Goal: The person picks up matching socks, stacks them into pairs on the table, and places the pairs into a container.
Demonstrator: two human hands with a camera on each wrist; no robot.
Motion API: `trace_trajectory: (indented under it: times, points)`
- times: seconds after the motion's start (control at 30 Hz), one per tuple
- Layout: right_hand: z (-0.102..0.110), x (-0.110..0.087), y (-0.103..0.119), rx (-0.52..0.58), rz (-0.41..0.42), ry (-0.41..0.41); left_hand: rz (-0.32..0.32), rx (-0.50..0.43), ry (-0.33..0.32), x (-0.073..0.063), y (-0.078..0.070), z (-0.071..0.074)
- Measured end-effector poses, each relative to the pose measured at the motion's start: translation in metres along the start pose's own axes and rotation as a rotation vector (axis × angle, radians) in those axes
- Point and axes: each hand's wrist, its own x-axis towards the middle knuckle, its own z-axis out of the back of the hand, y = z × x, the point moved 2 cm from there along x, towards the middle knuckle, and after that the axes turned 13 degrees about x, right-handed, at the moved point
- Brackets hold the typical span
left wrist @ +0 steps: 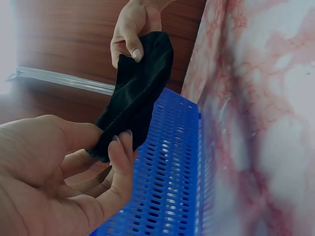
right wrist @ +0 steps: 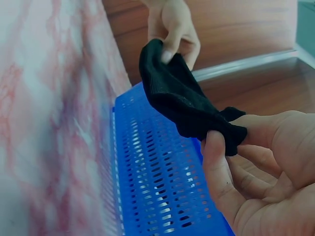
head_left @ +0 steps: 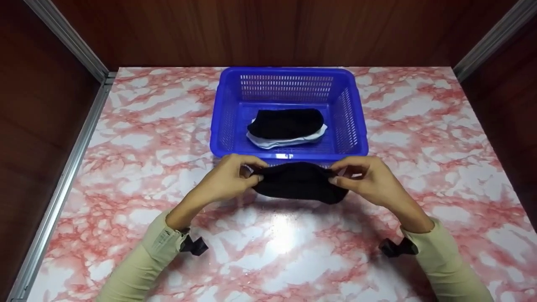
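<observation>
A black sock (head_left: 298,183) is stretched sideways between both hands, held up in front of the basket's near wall. My left hand (head_left: 228,178) pinches its left end between thumb and fingers. At the opposite end, my right hand (head_left: 367,180) pinches the cloth the same way. The left wrist view shows the sock (left wrist: 135,96) slanting up from the near left hand (left wrist: 83,182) to the other hand. In the right wrist view the sock (right wrist: 179,98) has loose, folded cloth by the right hand (right wrist: 261,172).
Just beyond the hands stands a blue plastic basket (head_left: 289,157) with slotted walls. Inside it, another black sock (head_left: 289,123) lies on top of white cloth (head_left: 268,144). The table (head_left: 147,167) has a red and white marbled top, with brown wood panels (head_left: 272,33) around it.
</observation>
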Motion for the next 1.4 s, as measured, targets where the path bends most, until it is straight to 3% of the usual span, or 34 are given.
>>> trace_trajectory:
  times: [0.17,0.53,0.73,0.93,1.17,1.4]
  points:
    - [0.007,0.006,0.008,-0.021,0.015,-0.009,-0.05,0.004,-0.024,0.004,-0.004,0.01]
    - [0.018,0.036,0.025,0.028,0.063,0.019,-0.089,-0.08,0.001,0.023,-0.007,0.043]
    - [0.025,0.056,0.032,-0.019,0.008,0.098,-0.132,-0.08,0.062,0.038,-0.003,0.055]
    - [0.033,0.076,0.034,0.013,-0.02,0.126,-0.083,-0.165,0.133,0.055,0.002,0.062]
    - [0.041,0.093,0.035,0.0,-0.082,0.131,-0.092,-0.148,0.195,0.078,-0.001,0.075]
    - [0.045,0.107,0.037,-0.012,-0.163,0.164,-0.1,0.0,0.27,0.099,-0.006,0.085]
